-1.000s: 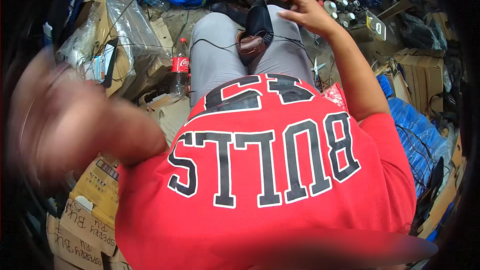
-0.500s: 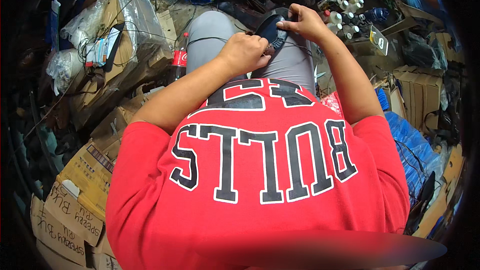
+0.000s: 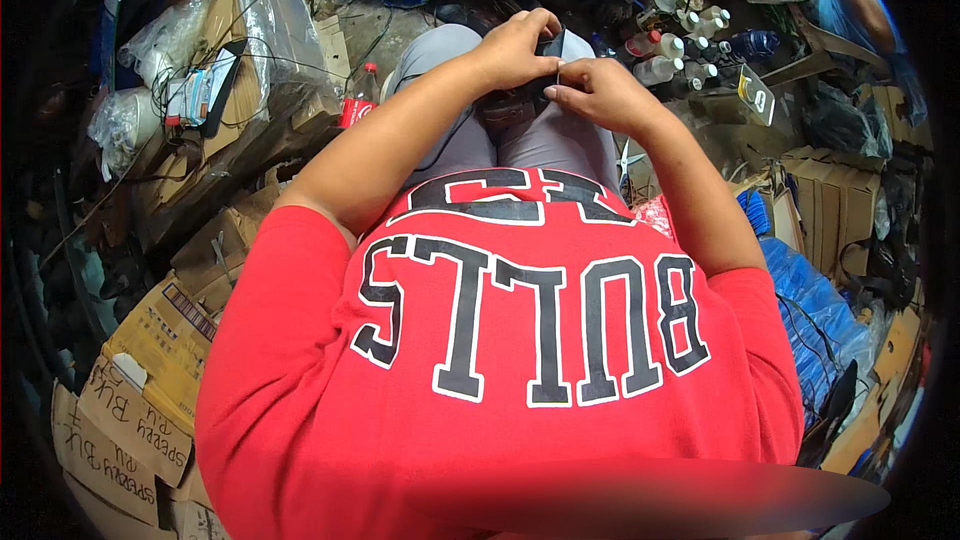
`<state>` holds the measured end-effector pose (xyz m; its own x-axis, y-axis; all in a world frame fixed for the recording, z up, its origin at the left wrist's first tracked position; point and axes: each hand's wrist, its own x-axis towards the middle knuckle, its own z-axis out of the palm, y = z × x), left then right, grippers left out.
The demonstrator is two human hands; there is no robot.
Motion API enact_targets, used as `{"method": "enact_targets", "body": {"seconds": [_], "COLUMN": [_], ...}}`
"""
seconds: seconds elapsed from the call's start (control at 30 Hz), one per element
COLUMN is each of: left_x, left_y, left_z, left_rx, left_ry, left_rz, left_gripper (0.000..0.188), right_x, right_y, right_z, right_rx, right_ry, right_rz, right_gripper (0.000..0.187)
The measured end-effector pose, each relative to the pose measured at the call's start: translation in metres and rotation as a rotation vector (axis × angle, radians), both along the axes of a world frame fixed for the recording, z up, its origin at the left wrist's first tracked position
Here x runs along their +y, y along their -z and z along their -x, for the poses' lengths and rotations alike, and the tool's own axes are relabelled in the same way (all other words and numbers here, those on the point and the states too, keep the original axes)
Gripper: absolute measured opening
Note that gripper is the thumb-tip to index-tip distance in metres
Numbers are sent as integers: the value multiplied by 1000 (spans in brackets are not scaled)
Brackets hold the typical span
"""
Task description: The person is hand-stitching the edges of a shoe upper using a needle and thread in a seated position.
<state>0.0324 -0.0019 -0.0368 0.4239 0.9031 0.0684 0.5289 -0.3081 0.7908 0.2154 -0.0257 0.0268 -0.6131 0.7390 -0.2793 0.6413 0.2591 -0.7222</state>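
A dark shoe (image 3: 513, 107) is between my knees, tilted and mostly covered by my hands. My left hand (image 3: 518, 50) reaches over it from the left, fingers curled round its dark upper edge. Close beside, my right hand (image 3: 603, 96) is closed in a pinch, thumb and forefinger near the left fingertips. A thin strand seems to run between the two hands; what exactly the right fingers hold is too small to tell. Grey trousers (image 3: 567, 140) cover my legs under the shoe.
Several capped plastic bottles (image 3: 660, 70) stand at the far right. Scissors (image 3: 628, 160) lie beside my right thigh. A red-labelled bottle (image 3: 355, 112) is by my left knee. Cardboard (image 3: 130, 420) and plastic bags (image 3: 270, 30) crowd the left; a blue sheet (image 3: 825, 310) lies right.
My left hand has moved up and forward onto the shoe's far part. My right hand has come down and nearer. The shoe has turned and is now more hidden; my left knee has shifted.
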Motion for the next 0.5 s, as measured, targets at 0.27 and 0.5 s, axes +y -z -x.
{"method": "enact_targets", "body": {"seconds": [0.27, 0.5], "left_x": [7, 14], "left_y": [15, 13], "left_z": [-9, 8], "left_rx": [-9, -66], "left_ry": [-20, -13], "left_rz": [61, 125], "left_gripper": [43, 35], "right_x": [-13, -30], "right_y": [6, -24], "right_z": [-12, -27], "right_rx": [-6, 380], "right_ry": [35, 193], "right_rz": [-96, 92], "right_gripper": [21, 30]}}
